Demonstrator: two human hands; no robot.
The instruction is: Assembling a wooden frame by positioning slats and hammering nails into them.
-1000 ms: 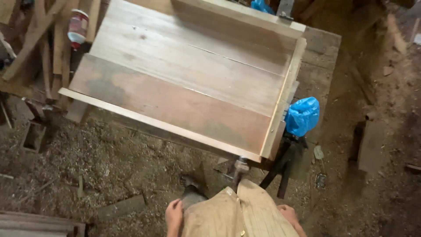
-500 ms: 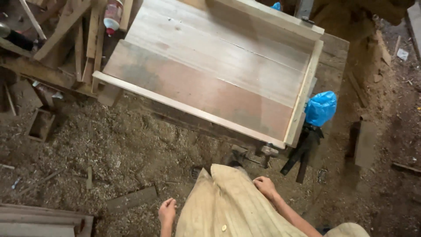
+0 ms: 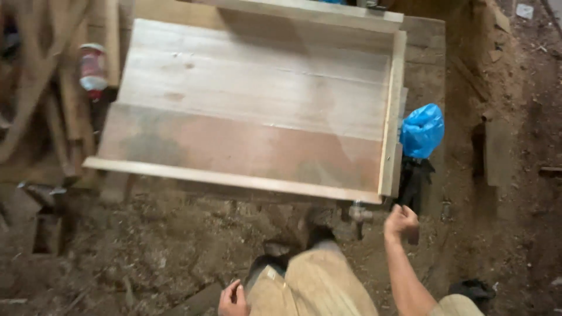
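Right hand (image 3: 401, 222): curled shut, empty as far as seen, reaching just below the wooden panel frame (image 3: 257, 111) corner, beside the metal clamp (image 3: 358, 214). Left hand (image 3: 233, 299): loosely closed against the trousers (image 3: 316, 281). Reaching stage; next needs a firm clamp grip.

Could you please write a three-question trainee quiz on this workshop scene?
1. True or false: the right hand is raised near the front right corner of the wooden panel.
2. What colour is the bag hanging at the panel's right edge?
A. red
B. blue
C. green
3. Fill in: the left hand rests low beside the person's ____.

Key:
1. True. The right hand is a loose fist below that corner, by the dark tool; whether it grips anything cannot be told.
2. B, blue.
3. Trousers. The left hand is at the tan cloth, far from the panel.
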